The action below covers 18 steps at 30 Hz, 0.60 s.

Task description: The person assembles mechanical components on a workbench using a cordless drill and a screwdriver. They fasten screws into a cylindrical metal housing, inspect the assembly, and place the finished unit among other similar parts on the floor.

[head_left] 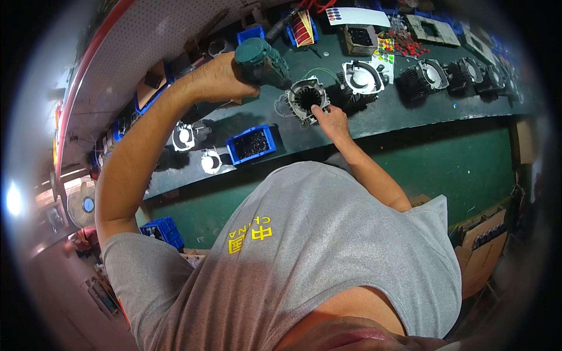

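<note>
My left hand point(223, 81) is closed round a green power screwdriver point(264, 61), held above the bench. Its front end points towards a finned metal motor housing point(300, 107) with a dark, hollow middle. My right hand point(333, 124) grips this housing by its near right rim, the thumb at the edge of the opening. Thin green wires point(321, 71) run from the housing's far side. Close by on the right stands another housing with a white round part point(364, 77). Whether the tool's tip touches the housing is hard to see.
A blue bin point(272, 140) of small black parts sits near the bench's front edge. More housings point(432, 75) stand in a row on the right. Farther back are a carton point(358, 50), red-tipped small parts point(407, 47) and a white sheet point(357, 16). A fan point(81, 205) stands at far left.
</note>
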Motion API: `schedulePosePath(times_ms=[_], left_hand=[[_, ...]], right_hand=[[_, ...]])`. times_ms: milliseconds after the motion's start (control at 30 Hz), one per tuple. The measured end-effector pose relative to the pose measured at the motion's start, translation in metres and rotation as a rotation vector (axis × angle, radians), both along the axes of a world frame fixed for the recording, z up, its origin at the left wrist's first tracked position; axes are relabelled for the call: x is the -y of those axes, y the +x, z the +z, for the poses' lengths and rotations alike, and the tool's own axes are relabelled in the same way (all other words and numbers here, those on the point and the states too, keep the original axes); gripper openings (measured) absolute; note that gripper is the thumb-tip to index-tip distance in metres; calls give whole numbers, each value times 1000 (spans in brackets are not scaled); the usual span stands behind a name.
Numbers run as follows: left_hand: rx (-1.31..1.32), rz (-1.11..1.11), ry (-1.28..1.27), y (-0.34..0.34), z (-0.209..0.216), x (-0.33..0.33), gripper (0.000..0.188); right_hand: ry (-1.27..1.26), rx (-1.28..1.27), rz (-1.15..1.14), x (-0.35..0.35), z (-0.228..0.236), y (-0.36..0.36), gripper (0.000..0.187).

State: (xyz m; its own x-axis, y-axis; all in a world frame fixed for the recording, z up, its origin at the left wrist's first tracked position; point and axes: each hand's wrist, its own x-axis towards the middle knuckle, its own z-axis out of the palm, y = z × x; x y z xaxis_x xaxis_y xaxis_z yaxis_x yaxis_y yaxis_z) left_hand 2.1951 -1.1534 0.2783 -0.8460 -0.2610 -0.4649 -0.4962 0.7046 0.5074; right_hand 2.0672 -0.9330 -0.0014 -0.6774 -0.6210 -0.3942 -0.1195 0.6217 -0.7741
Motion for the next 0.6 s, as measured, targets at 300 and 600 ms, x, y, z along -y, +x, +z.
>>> schedulePosePath(times_ms=[300, 600], left_hand=[[-10, 11, -85, 16, -3, -7, 56], [0, 14, -65, 19, -10, -3, 58]], right_hand=[[9, -15, 17, 1, 1, 0, 68], [4, 5, 10, 1, -8, -1, 69]])
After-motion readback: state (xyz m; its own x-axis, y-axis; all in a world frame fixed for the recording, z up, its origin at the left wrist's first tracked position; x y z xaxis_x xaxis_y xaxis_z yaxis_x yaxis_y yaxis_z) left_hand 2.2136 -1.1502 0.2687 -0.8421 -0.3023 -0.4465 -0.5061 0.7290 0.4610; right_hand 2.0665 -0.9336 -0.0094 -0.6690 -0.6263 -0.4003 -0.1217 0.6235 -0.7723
